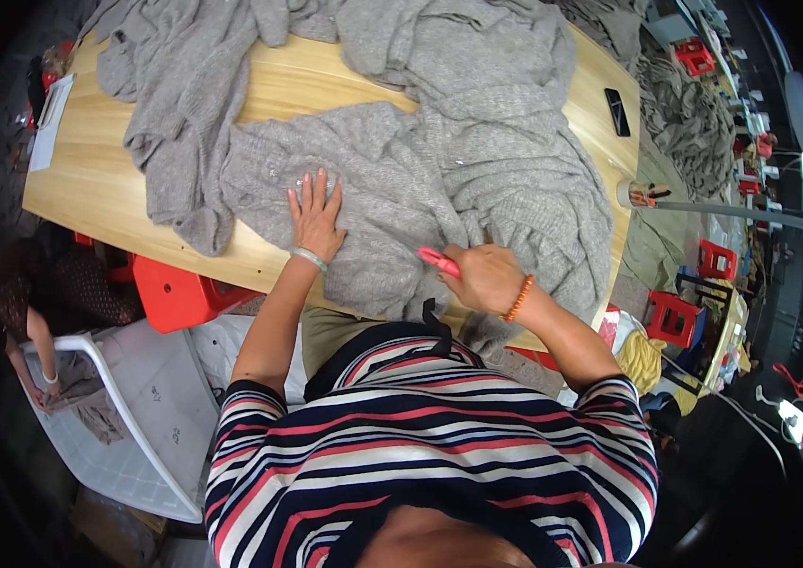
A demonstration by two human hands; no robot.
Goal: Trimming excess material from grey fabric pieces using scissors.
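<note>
A grey knitted garment lies spread over the near part of a wooden table. Flat on its left part rests my left hand, its fingers slightly spread and holding nothing. My right hand is closed around a small pink-red hand tool, which points left just over the garment's near edge. The fist covers most of the tool, so its exact kind is hidden. A black strap hangs by the near edge, below the right hand.
More grey knitwear covers the table's far side. A phone and a cup of tools are at its right edge. Left of me are a red stool and a white bin, where another person handles grey cloth.
</note>
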